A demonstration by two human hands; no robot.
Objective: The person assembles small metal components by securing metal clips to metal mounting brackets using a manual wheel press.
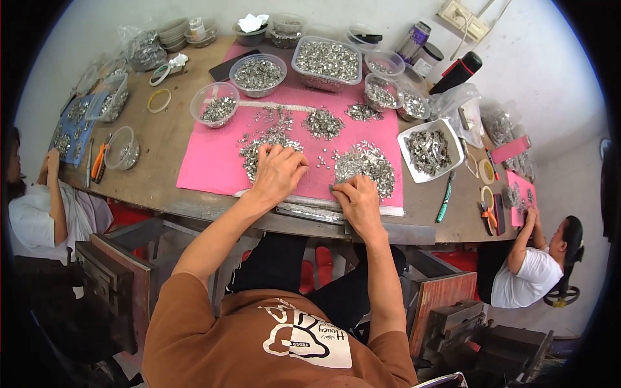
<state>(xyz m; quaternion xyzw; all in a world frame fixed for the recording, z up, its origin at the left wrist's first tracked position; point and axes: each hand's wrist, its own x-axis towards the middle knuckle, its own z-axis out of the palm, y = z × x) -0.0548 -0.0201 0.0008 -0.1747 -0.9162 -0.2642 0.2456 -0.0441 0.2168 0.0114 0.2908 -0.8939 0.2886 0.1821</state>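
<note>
A pink mat [213,158] on the table bears several heaps of small silvery metal pieces. My left hand [279,173] is over the left heap [252,155], its fingers curled down and drawn together; what they hold, if anything, is hidden. At the near edge of the right heap [375,165], my right hand [358,199] pinches thumb and fingers together, with something too small to make out at their tips. Two smaller heaps, one in the middle [323,123] and one farther back [363,112], lie beyond my hands.
Plastic tubs of metal pieces, such as a large rectangular one [328,61], line the mat's far side. A white tray [432,152] and a green-handled tool [445,199] are at the right. Co-workers sit at the left [48,200] and right [530,271], beside orange-handled pliers [99,163].
</note>
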